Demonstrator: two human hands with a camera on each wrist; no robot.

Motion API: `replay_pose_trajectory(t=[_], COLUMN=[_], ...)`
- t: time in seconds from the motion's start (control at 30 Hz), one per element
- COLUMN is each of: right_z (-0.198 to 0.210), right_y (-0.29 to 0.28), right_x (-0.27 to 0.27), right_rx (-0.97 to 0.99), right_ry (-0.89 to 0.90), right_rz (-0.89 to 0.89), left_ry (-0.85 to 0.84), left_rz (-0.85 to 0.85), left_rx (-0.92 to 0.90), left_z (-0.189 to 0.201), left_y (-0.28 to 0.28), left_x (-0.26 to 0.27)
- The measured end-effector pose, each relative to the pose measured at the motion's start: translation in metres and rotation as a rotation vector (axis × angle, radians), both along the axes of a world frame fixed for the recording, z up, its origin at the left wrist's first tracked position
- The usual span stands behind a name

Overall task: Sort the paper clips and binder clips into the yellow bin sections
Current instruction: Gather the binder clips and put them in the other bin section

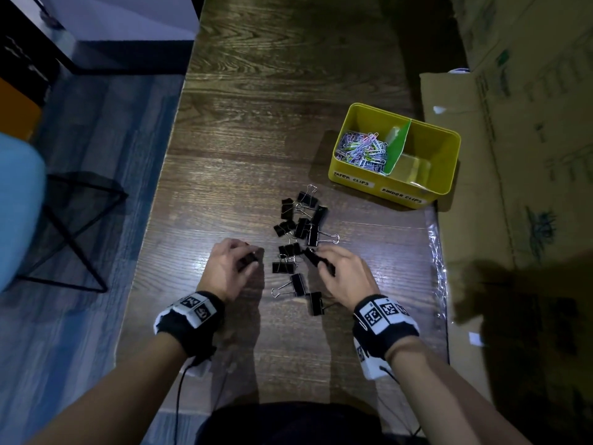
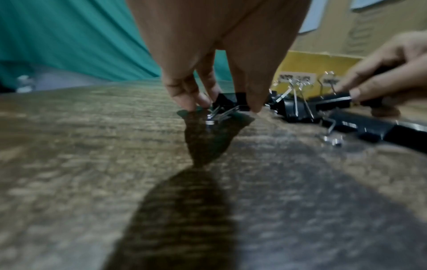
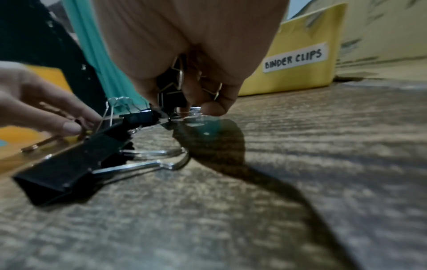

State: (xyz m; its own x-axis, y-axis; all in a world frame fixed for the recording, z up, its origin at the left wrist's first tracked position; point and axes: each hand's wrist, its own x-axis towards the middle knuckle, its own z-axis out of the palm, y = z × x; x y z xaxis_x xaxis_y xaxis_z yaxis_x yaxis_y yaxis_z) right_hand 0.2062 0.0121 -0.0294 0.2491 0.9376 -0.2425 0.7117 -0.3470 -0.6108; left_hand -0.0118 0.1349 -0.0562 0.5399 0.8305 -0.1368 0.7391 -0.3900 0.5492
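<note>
Head view: yellow bin (image 1: 446, 175) at far right of wooden table (image 1: 256, 123), split by a green divider (image 1: 399, 146); labelled fronts turned toward the worker, presumably so each section reads at a glance. Left section held the coloured paper clips (image 1: 364, 149); right section, marked for binder clips, showed no clips. Black binder clips (image 1: 301, 226) lay loose in a scatter near the table's middle, well apart from the bin, close before both hands. Left hand (image 1: 229, 268) pinched one black clip (image 1: 247, 260) between thumb and fingers, low at the table. Right hand (image 1: 345, 274) clenched round several clips (image 1: 321, 263), likely gathered so as to carry a batch in one trip. Clips: black folded bodies, silver wire handles, some splayed flat, some upright; handles interlocked in places, so tangling judged possible on lifting.
</note>
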Motion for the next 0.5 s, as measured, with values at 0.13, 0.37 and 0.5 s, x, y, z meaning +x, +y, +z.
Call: replay_pose_trajectory(t=[0.13, 0.37, 0.5], right_z=[0.006, 0.028, 0.037], right_y=[-0.002, -0.001, 0.000], right_x=[0.008, 0.019, 0.029], right_rx=[-0.049, 0.097, 0.138], right_ry=[0.440, 1.090, 1.155], right_rz=[-0.441, -0.821, -0.793], left_ry=[-0.645, -0.339, 0.004], left_rz=[0.552, 0.413, 0.163], left_rx=[-0.656, -0.613, -0.342], left_z=[0.024, 0.043, 0.020], left_y=[-0.002, -0.022, -0.030], left_x=[0.012, 0.041, 0.049])
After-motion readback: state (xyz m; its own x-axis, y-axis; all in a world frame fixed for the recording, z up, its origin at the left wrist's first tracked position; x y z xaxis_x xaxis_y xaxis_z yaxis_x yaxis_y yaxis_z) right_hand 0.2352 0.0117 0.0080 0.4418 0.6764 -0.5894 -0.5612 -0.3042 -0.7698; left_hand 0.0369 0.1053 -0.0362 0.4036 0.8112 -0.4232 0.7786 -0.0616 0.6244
